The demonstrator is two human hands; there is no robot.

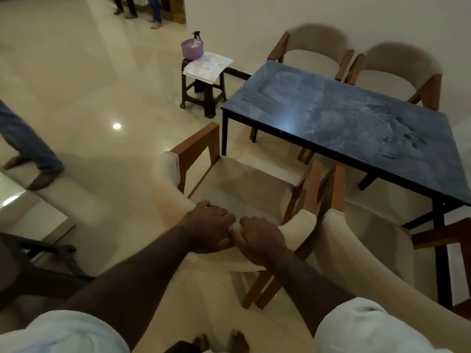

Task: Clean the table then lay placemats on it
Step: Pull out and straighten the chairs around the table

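Note:
The dark blue table (331, 110) stands at the right, its top dusty and smeared. A stack of pale placemats (207, 64) lies on a dark stool (204, 93) beyond the table's far left corner, beside a purple bucket (192, 49) with a spray bottle (196, 35) in it. My left hand (209, 229) and my right hand (260, 240) grip the curved cream backrest of a wooden chair (242, 184) close in front of me, side by side, fingers curled over its top edge.
A second cream chair (356, 250) stands touching the first on its right, under the table's near edge. Two more chairs (318, 54) stand along the wall behind the table. A person's legs (33, 154) stand at the left; other people's feet (137, 11) show far back. Glossy tile floor lies all around.

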